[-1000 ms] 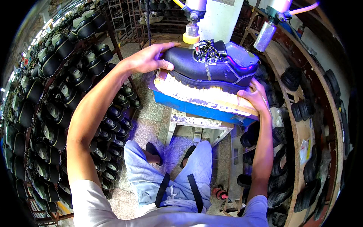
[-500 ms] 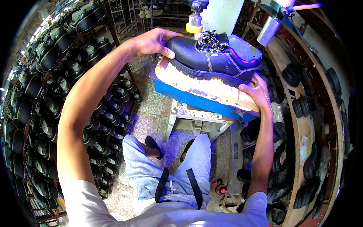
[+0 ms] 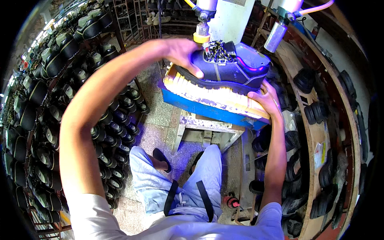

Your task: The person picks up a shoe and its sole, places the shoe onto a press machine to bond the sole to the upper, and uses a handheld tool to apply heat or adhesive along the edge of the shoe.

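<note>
A black leather work shoe (image 3: pixel 236 74) with black-and-yellow laces rests on a worn, pale yellowish pad (image 3: pixel 208 91) atop a blue press base (image 3: pixel 200 106). Its toe points left, and a smooth last (image 3: pixel 252 56) shows in its collar. My left hand (image 3: pixel 182 56) grips the toe from above, thumb on the near side, its far fingers hidden. At the heel, my right hand (image 3: pixel 268 100) is closed round the back, with its thumb by the sole edge. A press rod with a yellow tip (image 3: pixel 201 38) hangs just over the laces near my left hand.
A second metal cylinder (image 3: pixel 276 37) hangs above the heel side. Racks of black shoe uppers (image 3: pixel 44 132) fill the left. On the right, a wooden shelf (image 3: pixel 302 144) carries black soles (image 3: pixel 316 113). A white metal stand (image 3: pixel 208 124) supports the press base.
My left hand has slid right, further over the toe, and its thumb lies lower on the shoe's side. My right hand stays at the heel. The view has shifted slightly.
</note>
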Tool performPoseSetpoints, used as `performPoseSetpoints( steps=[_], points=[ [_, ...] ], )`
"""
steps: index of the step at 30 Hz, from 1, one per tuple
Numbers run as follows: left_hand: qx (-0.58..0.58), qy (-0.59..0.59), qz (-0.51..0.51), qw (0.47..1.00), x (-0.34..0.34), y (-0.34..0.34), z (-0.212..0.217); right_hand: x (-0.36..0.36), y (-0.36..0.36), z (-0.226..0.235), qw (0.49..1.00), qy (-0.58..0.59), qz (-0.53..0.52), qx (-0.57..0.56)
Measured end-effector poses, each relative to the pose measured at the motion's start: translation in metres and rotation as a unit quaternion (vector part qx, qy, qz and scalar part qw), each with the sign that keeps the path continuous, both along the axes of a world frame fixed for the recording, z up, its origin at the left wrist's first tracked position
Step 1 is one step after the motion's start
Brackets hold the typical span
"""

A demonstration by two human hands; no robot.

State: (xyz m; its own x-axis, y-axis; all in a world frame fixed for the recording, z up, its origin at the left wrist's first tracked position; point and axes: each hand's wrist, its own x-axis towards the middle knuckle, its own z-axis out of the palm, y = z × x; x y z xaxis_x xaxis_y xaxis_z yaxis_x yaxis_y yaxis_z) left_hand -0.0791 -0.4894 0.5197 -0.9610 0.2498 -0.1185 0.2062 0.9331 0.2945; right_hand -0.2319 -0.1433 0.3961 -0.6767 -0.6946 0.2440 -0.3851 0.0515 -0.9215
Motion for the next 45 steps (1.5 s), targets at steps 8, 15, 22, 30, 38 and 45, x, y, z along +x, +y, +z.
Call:
performPoseSetpoints(
  steps=[8,15,22,30,38,45],
  points=[
    [-0.041,0.203,-0.021,0.978,-0.001,-0.005,-0.037,0.010,0.004,0.004,1.000,0.016,-0.018,0.015],
    [-0.093,0.230,-0.001,0.969,0.009,0.013,-0.035,0.016,0.001,0.013,0.998,0.023,-0.046,0.042],
    [-0.045,0.279,0.038,0.959,-0.001,0.011,-0.042,0.021,0.001,0.014,1.000,-0.002,-0.022,-0.005],
    [-0.083,0.305,0.048,0.948,-0.001,0.011,-0.055,0.029,0.001,0.013,0.997,0.051,-0.059,0.029],
    [0.261,0.250,0.126,0.924,0.014,-0.040,-0.060,0.020,0.006,0.001,0.998,0.055,-0.015,-0.007],
    [0.203,0.206,0.199,0.936,0.066,-0.015,-0.068,0.007,0.011,-0.006,0.999,0.019,-0.024,-0.033]
  ],
)
